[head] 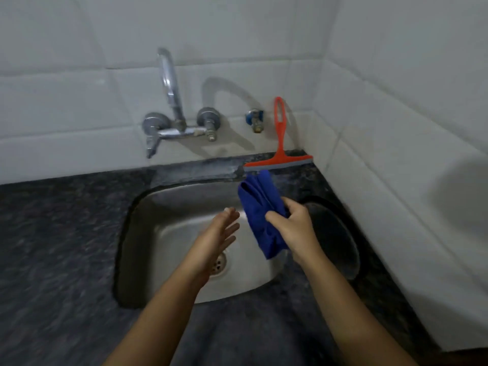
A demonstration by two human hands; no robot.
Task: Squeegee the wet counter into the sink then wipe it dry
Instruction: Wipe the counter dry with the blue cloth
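My right hand grips a folded blue cloth above the right side of the steel sink. The cloth sticks up past my fingers and hangs down below them. To its left, my left hand is held over the sink with flat, spread fingers, holding nothing and not touching the cloth. An orange squeegee leans upright against the tiled wall at the back right, its blade resting on the dark speckled counter.
A chrome wall tap rises over the sink's back edge, with a small blue valve to its right. A dark round pan or lid lies on the counter right of the sink. White tiled walls meet in the right corner.
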